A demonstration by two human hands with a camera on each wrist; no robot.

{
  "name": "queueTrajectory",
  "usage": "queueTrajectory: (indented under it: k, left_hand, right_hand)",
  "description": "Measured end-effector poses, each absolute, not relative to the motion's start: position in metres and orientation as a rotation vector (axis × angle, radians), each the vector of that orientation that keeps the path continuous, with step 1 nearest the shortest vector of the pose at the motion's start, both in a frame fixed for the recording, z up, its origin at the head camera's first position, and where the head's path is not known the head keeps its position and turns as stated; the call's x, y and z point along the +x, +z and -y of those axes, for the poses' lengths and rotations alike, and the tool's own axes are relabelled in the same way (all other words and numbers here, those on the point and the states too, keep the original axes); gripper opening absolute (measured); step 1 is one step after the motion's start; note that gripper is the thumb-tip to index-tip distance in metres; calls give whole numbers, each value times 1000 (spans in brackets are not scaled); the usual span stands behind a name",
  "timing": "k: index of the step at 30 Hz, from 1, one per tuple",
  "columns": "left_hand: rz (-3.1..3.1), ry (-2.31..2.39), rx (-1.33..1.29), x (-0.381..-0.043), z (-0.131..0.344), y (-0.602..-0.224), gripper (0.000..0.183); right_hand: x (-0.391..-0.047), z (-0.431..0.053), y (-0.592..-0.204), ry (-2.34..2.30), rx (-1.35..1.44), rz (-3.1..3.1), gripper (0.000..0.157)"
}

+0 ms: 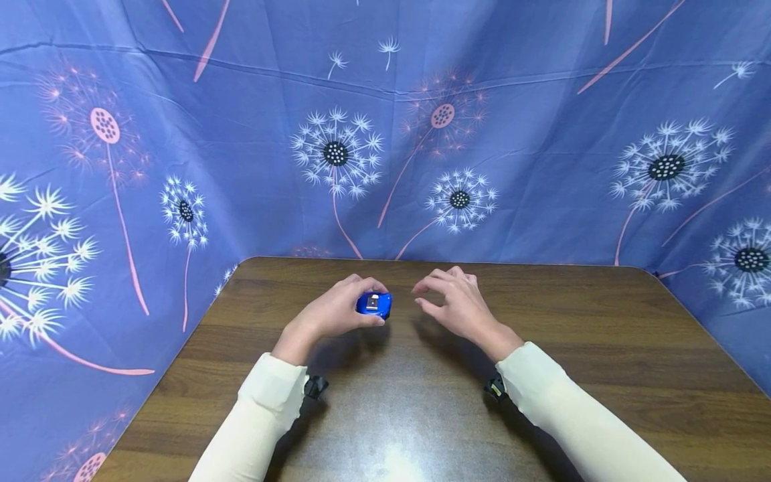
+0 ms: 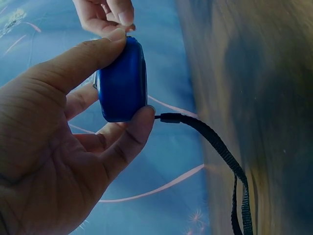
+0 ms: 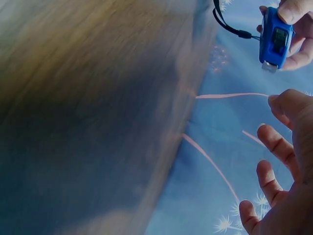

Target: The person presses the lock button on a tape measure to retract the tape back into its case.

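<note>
A small blue tape measure (image 1: 366,310) is held up over the table by my left hand (image 1: 334,309), thumb on one edge and fingers on the other. Its side with a silver clip (image 1: 373,302) faces the head camera. In the right wrist view, a dark window (image 3: 279,40) and a metal end tab (image 3: 269,67) show on it. From the case hangs a black wrist strap (image 2: 217,139). My right hand (image 1: 459,304) is a short way to the right, fingers loosely bent and apart, touching nothing.
The brown wooden table (image 1: 590,335) spreads beneath both hands, with a glare spot near its front. Behind and beside it hangs a blue cloth (image 1: 542,201) with a dandelion pattern. Black straps or mounts (image 1: 315,386) sit at the wrists.
</note>
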State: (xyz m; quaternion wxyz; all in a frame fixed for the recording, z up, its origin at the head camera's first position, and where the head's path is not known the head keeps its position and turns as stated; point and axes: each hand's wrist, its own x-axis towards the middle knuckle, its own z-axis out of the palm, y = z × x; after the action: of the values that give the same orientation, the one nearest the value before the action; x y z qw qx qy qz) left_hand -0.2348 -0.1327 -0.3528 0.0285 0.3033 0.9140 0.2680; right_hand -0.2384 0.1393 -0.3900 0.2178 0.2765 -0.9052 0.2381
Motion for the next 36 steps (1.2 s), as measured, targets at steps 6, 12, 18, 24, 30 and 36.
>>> queueTrajectory:
  k: [6, 12, 18, 24, 30, 36]
  left_hand:
    - [-2832, 846, 908, -235, 141, -358, 48]
    - [-2850, 835, 860, -234, 154, -363, 47]
    - [-2867, 836, 820, -233, 167, -365, 47]
    - [-2891, 806, 797, -233, 180, -369, 48]
    - [-2892, 776, 721, -233, 195, -373, 46]
    - [-2905, 725, 683, -235, 209, -378, 46]
  right_hand:
    - [-237, -154, -393, 619, 757, 2534, 17]
    - [-236, -169, -396, 590, 732, 2555, 19]
    - [-233, -187, -398, 597, 709, 2559, 20]
    - [-227, -213, -401, 592, 664, 2585, 22]
    - [-220, -236, -404, 563, 638, 2589, 23]
    - [-214, -261, -405, 547, 602, 2599, 24]
